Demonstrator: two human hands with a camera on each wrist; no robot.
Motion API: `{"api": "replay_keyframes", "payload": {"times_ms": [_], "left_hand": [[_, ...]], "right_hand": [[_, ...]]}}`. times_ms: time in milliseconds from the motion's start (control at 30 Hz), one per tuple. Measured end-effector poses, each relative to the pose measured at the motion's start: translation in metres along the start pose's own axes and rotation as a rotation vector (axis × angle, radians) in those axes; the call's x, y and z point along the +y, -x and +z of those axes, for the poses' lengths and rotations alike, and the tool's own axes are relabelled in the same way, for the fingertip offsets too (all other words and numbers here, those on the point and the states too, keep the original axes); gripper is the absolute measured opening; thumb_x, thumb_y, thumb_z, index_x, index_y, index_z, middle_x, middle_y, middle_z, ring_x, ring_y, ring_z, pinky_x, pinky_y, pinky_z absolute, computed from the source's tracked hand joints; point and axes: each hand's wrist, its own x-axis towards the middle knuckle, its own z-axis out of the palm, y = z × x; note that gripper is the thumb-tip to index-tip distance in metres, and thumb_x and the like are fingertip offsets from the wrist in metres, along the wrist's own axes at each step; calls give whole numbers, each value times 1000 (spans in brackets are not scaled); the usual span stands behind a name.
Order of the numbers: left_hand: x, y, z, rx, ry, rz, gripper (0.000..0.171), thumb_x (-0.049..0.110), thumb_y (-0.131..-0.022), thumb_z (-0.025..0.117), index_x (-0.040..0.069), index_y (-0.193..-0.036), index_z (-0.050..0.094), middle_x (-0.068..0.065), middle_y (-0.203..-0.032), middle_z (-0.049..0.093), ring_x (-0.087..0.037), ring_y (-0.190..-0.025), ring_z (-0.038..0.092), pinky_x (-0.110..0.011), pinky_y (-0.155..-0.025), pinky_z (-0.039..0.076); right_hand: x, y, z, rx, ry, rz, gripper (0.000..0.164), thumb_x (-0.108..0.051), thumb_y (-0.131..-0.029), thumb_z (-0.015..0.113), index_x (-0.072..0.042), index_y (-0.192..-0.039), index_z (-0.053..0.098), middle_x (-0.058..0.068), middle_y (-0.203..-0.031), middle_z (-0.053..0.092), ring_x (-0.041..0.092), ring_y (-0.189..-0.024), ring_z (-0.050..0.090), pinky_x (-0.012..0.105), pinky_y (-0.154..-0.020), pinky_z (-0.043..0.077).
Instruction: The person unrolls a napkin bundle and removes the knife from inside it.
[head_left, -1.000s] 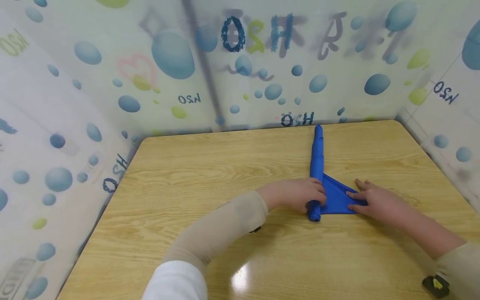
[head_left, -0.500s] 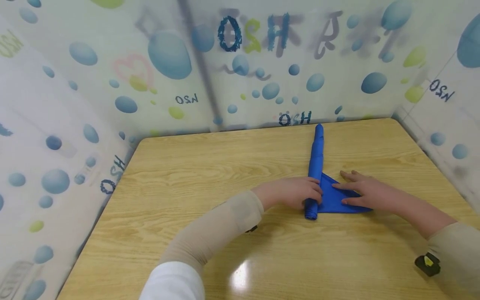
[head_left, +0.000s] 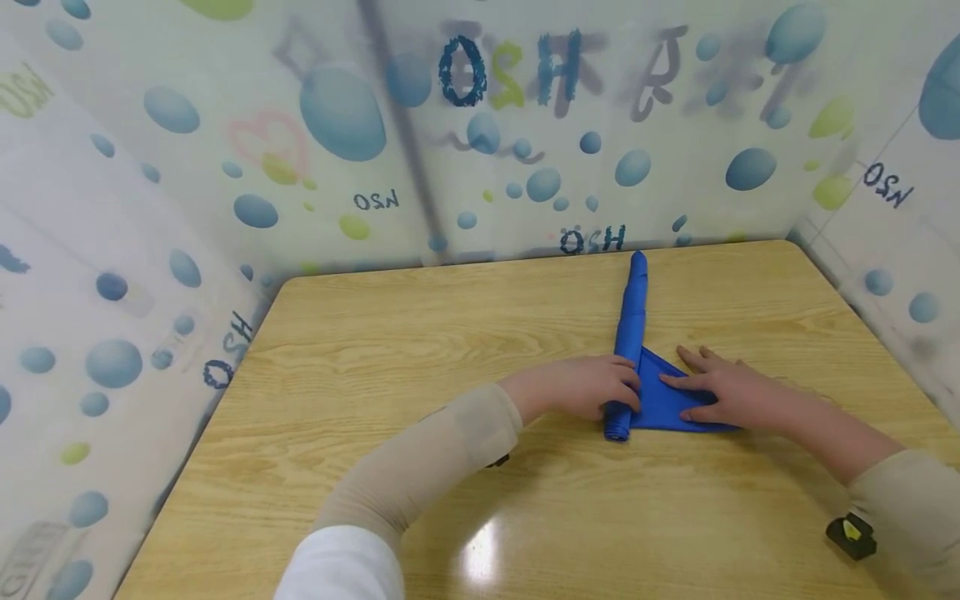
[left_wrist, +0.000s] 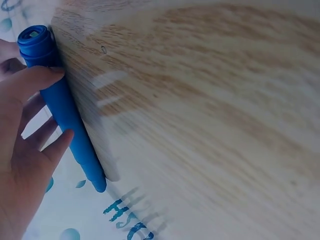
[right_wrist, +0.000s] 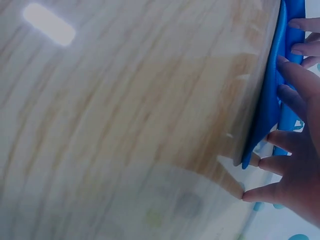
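Observation:
A blue cloth is wound into a long, narrow roll (head_left: 632,321) that tapers toward the back of the table. From its near right side, a flat triangular flap (head_left: 658,402) of the same cloth spreads out on the wood. My left hand (head_left: 592,387) grips the roll close to its near end. In the left wrist view, the thumb and fingers of my left hand (left_wrist: 25,135) curl about the roll (left_wrist: 70,112). My right hand (head_left: 723,390) rests on the flap with its fingers spread, partly covering it.
The wooden table (head_left: 420,333) meets a patterned wall (head_left: 480,167) at its back edge, which the roll's far end nearly reaches. A dark wrist device (head_left: 851,533) sits on the right sleeve.
The roll's near end has shifted slightly left with my left hand. My right hand has slid left along the flap, and the flap's right tip now shows below it.

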Motion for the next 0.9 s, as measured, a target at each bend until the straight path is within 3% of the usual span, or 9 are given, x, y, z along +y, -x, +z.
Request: {"api": "replay_keyframes", "payload": {"times_ms": [200, 367, 633, 900], "left_hand": [[0, 5, 2, 28, -65, 4, 41, 17, -98, 61, 29, -136, 59, 1, -147, 43, -20, -142, 26, -27, -115, 17], [-4, 11, 4, 83, -31, 14, 37, 16, -97, 62, 27, -132, 63, 0, -145, 45, -20, -138, 31, -25, -114, 21], [-9, 22, 7, 175, -81, 5, 30, 13, -96, 62, 26, -123, 68, -1, -130, 54, -22, -118, 46, -29, -102, 37], [-15, 31, 12, 188, -52, -39, 26, 15, -96, 62, 24, -120, 67, 0, -123, 55, -15, -104, 49, -23, -91, 42]], "right_hand": [[-3, 1, -1, -1, 2, 11, 65, -46, -85, 71, -10, -138, 57, 33, -149, 29, 63, -131, 21, 80, -90, 24], [-6, 1, -1, -1, 9, 22, 65, -48, -85, 70, -11, -138, 57, 32, -149, 28, 62, -131, 21, 80, -91, 24], [-6, 2, -2, -11, 4, 35, 68, -49, -84, 71, -11, -138, 57, 33, -149, 28, 63, -130, 20, 79, -92, 23], [-5, 1, -2, -21, 6, 37, 68, -49, -84, 70, -11, -139, 56, 33, -150, 27, 63, -131, 20, 79, -93, 22]]}}
